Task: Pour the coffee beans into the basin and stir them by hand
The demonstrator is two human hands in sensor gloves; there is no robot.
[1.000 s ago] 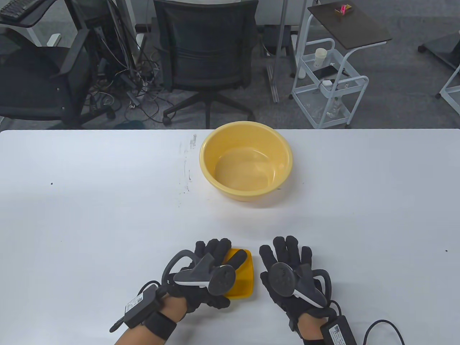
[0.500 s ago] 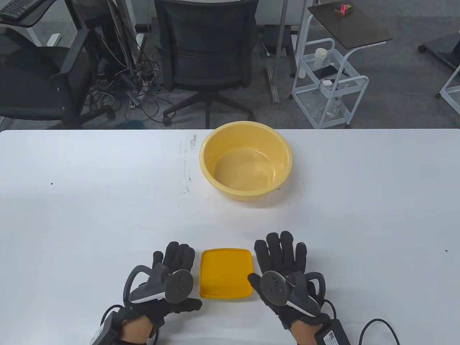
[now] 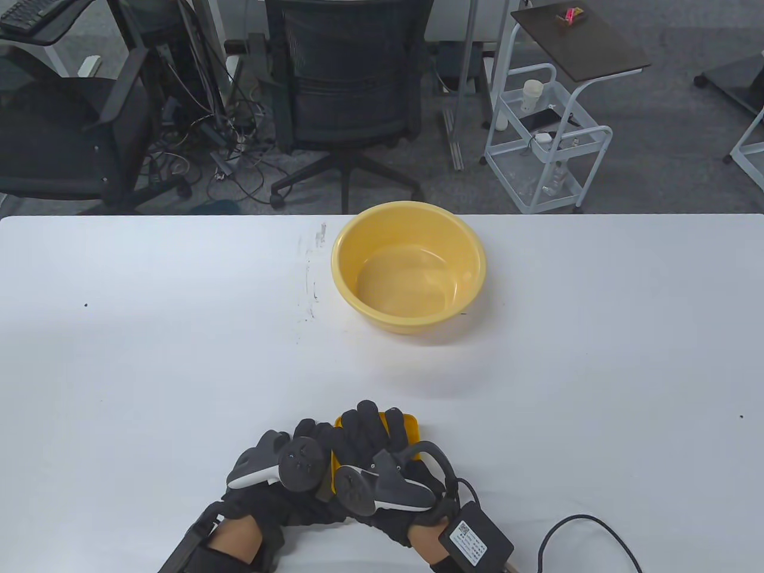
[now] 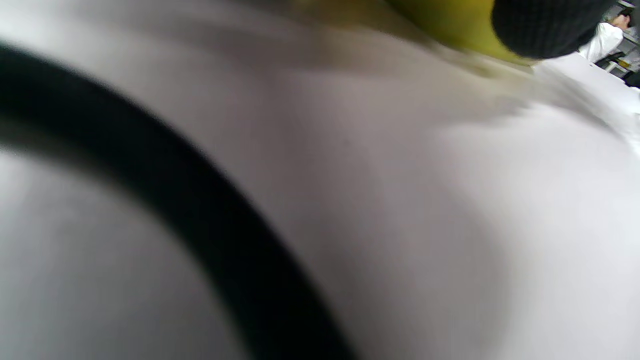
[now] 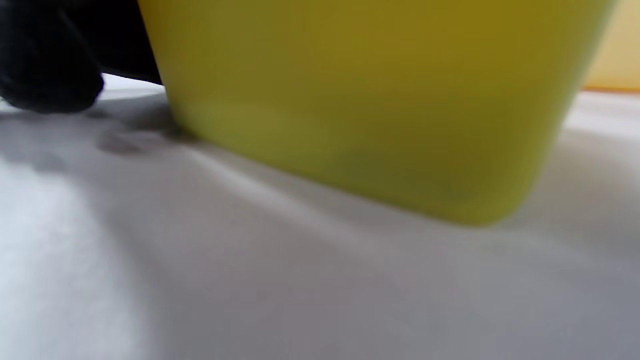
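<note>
The yellow basin (image 3: pixel 358 303) stands in the middle of the white table and holds nothing. A small yellow lidded box (image 3: pixel 412 431) sits near the front edge, its contents hidden. My right hand (image 3: pixel 373 425) lies over the lid, with its fingers reaching to the far edge. My left hand (image 3: pixel 310 436) holds the box's left side. In the right wrist view the box's side wall (image 5: pixel 370 100) fills the top, a dark fingertip (image 5: pixel 50 85) sits at its left, and the basin (image 5: pixel 615 55) shows behind. The left wrist view is blurred, showing the box (image 4: pixel 450 20) and a fingertip (image 4: pixel 545 25).
A black glove cable (image 3: pixel 573 531) loops on the table at the front right. A dark cable (image 4: pixel 200 210) crosses the left wrist view. Behind the table's far edge are an office chair (image 3: pixel 346 77) and a white cart (image 3: pixel 549 137).
Both hands were flat on the table either side of the box half a second ago. They have now closed in on it, the right hand moving left over the lid.
</note>
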